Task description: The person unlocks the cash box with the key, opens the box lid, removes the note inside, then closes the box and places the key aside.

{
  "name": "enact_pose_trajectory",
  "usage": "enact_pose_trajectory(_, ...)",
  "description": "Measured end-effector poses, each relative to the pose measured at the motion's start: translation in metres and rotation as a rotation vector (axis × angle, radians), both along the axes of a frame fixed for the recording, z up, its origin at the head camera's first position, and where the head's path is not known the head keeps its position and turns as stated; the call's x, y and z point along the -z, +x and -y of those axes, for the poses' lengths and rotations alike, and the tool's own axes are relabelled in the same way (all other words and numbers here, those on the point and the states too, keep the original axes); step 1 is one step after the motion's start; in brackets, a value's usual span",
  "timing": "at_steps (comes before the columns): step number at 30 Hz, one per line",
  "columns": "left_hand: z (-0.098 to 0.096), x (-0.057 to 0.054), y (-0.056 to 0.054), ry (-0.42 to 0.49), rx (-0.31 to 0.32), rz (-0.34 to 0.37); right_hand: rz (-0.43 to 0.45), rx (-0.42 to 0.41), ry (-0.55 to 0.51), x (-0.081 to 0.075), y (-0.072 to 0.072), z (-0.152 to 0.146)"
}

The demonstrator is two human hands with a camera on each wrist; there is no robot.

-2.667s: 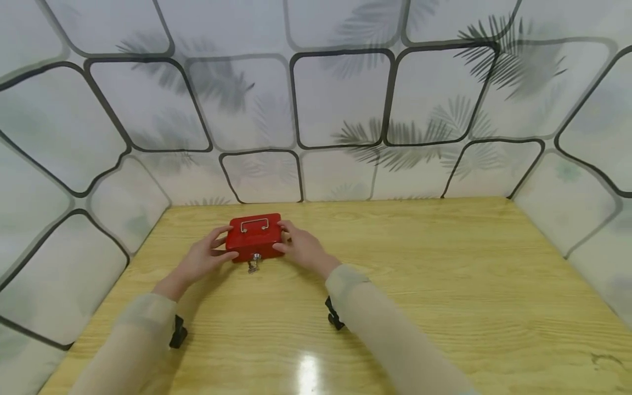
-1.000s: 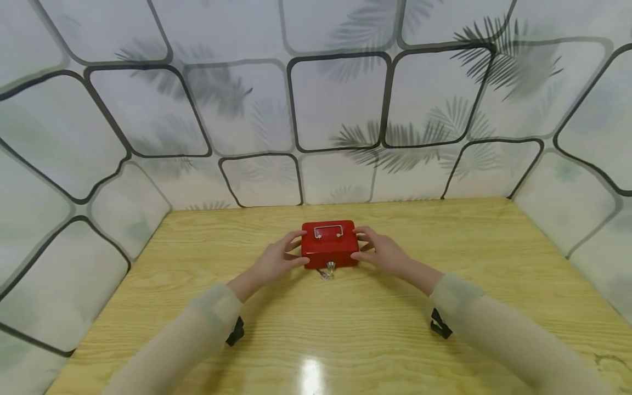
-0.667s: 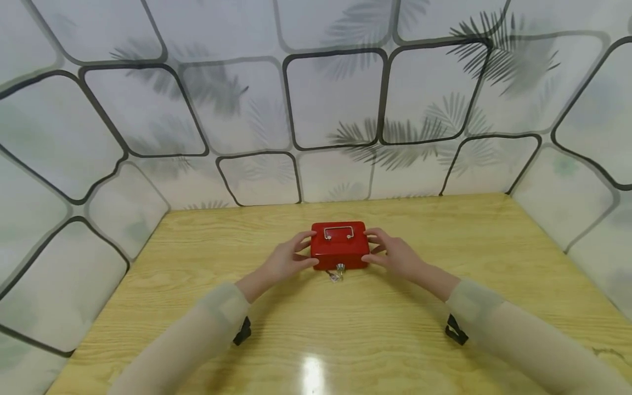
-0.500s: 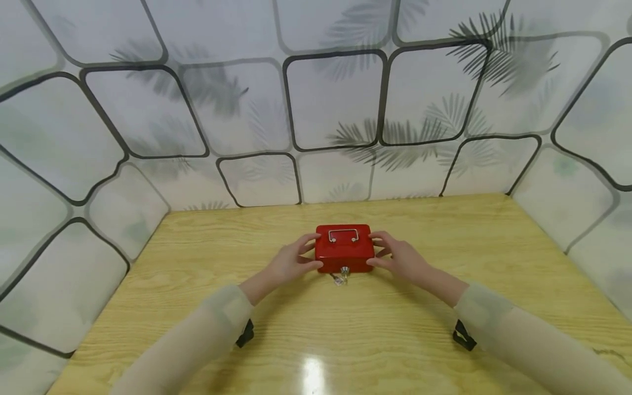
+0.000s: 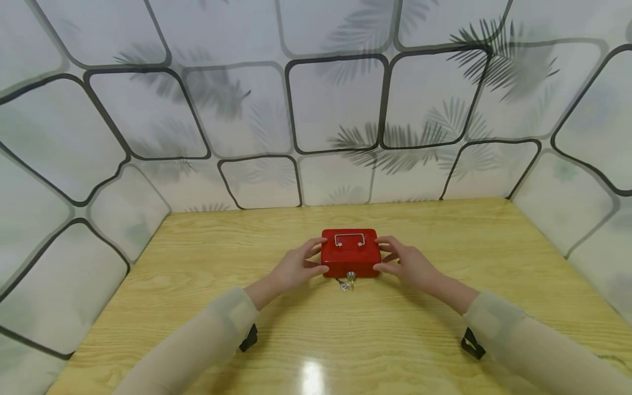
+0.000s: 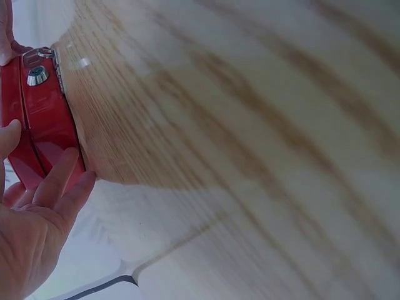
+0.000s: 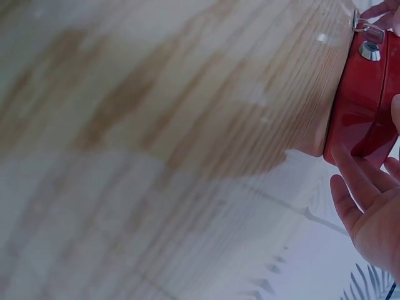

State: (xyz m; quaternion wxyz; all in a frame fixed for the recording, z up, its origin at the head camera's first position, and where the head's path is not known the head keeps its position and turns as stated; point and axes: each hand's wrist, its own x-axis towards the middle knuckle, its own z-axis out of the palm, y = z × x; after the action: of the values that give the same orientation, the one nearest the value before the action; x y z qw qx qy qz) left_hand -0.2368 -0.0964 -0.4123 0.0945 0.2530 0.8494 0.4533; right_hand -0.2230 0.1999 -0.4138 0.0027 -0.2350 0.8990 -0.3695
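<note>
A red cash box [image 5: 350, 260] with its lid down sits on the table in the head view, its wire handle [image 5: 349, 236] lying on the lid. From the front lock [image 5: 351, 275] hangs a small bunch of keys [image 5: 344, 285]. My left hand [image 5: 293, 269] grips the left end, thumb at the front corner and fingers along the side. At the opposite end my right hand [image 5: 410, 266] holds it the same way. Both wrist views show fingers against the lower side of the box; the left wrist view also catches the lock [image 6: 37, 75].
The wood-grain table [image 5: 306, 329] reaches back to a patterned wall covering [image 5: 336, 104] with palm-leaf prints, which also closes in the left and right sides. A black strap piece [image 5: 249, 338] shows below the left sleeve, another [image 5: 472, 344] below the right.
Both hands have moved the cash box from the left part of the table to the right, near the middle, and slightly towards me. The hands keep their hold on its ends.
</note>
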Motion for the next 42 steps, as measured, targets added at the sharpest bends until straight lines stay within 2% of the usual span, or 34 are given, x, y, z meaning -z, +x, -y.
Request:
enact_pose_trajectory(11, 0.001, -0.002, -0.002, 0.003, -0.004, 0.03, 0.005, 0.002, 0.002, -0.002, 0.001, 0.0)
enact_pose_trajectory(16, 0.001, -0.006, -0.012, -0.056, -0.033, 0.045, 0.001, 0.003, 0.007, -0.002, 0.001, 0.001)
enact_pose_trajectory(20, -0.001, -0.008, -0.022, -0.088, -0.013, 0.055, -0.007, 0.005, 0.015, -0.001, 0.0, 0.0)
enact_pose_trajectory(25, -0.004, -0.007, -0.03, -0.093, 0.019, 0.111, -0.018, 0.001, 0.016, -0.001, 0.001, 0.0)
enact_pose_trajectory(29, -0.007, -0.005, -0.032, -0.07, 0.023, 0.153, -0.024, -0.001, 0.014, 0.0, 0.0, 0.001)
enact_pose_trajectory(42, -0.01, -0.005, -0.029, -0.037, 0.015, 0.131, -0.017, 0.001, 0.018, -0.001, 0.001, 0.0)
